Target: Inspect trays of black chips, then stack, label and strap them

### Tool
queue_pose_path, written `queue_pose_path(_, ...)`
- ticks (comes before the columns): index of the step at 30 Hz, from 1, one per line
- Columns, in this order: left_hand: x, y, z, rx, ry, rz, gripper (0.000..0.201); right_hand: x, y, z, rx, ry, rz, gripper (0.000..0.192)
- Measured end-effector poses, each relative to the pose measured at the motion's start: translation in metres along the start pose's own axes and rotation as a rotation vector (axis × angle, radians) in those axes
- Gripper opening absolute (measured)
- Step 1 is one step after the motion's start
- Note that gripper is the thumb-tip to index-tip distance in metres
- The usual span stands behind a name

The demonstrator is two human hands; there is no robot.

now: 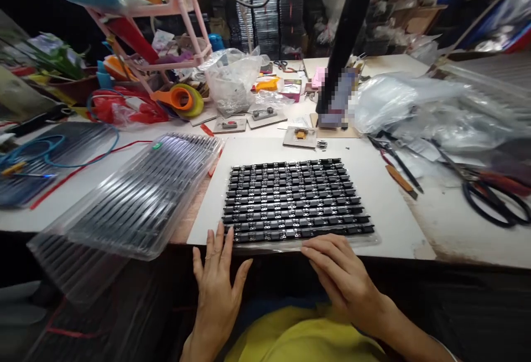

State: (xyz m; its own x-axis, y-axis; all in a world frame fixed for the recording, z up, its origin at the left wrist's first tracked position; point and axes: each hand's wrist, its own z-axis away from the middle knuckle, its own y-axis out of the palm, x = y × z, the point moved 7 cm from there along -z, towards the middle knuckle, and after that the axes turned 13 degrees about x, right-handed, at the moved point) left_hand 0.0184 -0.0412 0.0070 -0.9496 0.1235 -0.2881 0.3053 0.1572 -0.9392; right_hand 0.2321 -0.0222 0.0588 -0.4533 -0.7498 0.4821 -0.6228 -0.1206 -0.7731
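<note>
A clear plastic tray (265, 248) lies on a white board in front of me. In it sit rows of small black electronic parts (290, 199) with silvery contacts. My left hand (218, 276) has its fingers spread, the tips touching the tray's front left corner. At the tray's front edge, right of the middle, my right hand (346, 276) has its fingers pressed together. They look to be pinching the rim, though the thumb is mostly hidden. Stacked clear trays (136, 196) with dark rows lie to the left, overhanging the table edge.
Scissors (489, 202), tweezers (400, 163) and an orange-handled tool (401, 181) lie at right, near clear plastic bags (398, 99). A black stand arm (342, 41) rises behind the board. Small square blocks (299, 137) sit behind the tray; a pink rack (182, 25) stands back left.
</note>
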Motion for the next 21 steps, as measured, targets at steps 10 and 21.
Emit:
queue_pose_path(10,-0.014,-0.012,-0.012,-0.060,0.072,0.077,0.067,-0.019,-0.019,0.025,-0.042,0.179,0.261,0.032)
queue_pose_path(21,-0.028,-0.017,-0.024,-0.035,0.126,0.060,0.062,-0.058,-0.049,0.032,-0.171,0.313,0.297,0.039)
